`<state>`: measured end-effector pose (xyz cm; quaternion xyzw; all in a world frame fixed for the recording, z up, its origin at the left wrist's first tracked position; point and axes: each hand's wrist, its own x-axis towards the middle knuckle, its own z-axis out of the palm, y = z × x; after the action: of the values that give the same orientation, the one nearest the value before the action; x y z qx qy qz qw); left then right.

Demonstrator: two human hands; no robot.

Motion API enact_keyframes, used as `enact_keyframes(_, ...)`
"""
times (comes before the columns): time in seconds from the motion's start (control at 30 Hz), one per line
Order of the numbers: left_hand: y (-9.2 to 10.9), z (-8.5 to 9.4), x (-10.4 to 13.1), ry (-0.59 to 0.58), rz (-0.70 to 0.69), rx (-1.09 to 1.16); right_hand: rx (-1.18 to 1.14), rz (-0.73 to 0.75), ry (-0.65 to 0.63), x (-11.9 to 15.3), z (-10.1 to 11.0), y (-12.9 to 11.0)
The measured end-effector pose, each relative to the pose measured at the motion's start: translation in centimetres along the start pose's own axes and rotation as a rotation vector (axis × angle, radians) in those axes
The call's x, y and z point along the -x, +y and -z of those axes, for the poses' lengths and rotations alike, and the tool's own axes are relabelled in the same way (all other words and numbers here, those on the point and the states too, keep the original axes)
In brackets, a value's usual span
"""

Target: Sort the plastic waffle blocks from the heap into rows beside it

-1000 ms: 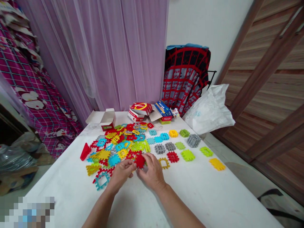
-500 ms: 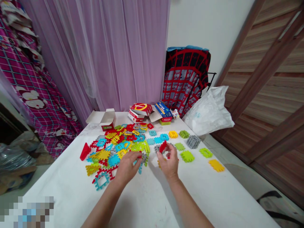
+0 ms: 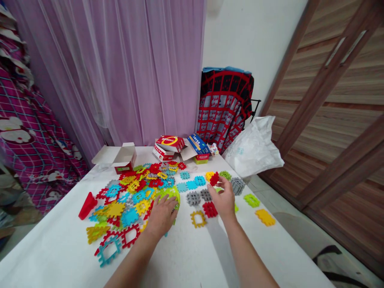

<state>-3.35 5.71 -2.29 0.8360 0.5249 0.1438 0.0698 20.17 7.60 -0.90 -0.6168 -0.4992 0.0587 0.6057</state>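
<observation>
Between the fingers and thumb of my right hand (image 3: 223,198) is a red toothed building block (image 3: 214,179), raised above the table. My left hand (image 3: 163,216), fingers spread, rests at the right side of a mixed heap of plastic interlocking blocks, over lime green pieces (image 3: 167,192). Just left of my right hand lie a red block (image 3: 210,209), a yellow square frame (image 3: 198,219) and grey blocks (image 3: 193,198). A row of light blue blocks (image 3: 191,185) sits farther back. Whether my left palm covers a piece is hidden.
A stack of grey pieces (image 3: 238,186), a green block (image 3: 251,200) and a yellow piece (image 3: 265,217) lie along the table's right side. At the back are an open carton (image 3: 125,160), a red box (image 3: 170,143) and a blue box (image 3: 198,144). A white bag (image 3: 252,148) stands beyond.
My right hand has lifted the red block and carried it back and right. My left hand has opened out over the heap, and a grey block now lies on the table. The view has shifted.
</observation>
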Motion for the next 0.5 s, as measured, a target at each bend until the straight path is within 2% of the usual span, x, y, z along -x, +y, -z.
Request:
enact_keyframes(0.07,-0.5,-0.4,0.6,0.032,0.021,0.017,0.099,0.013,-0.123,-3.6,-0.9,0.7)
enact_keyframes(0.2,-2.0,-1.8,1.4,0.21,0.054,0.096,0.462,0.039,-0.551,-10.2,-4.1,1.8)
enact_keyframes(0.33,-3.2,-3.0,1.6,0.352,0.024,0.152,0.553,0.076,-0.712,-13.7,-7.6,2.8)
enact_keyframes(0.5,-3.8,-3.8,1.7,0.473,-0.009,0.165,0.642,0.077,-0.863,-15.4,-10.4,4.4)
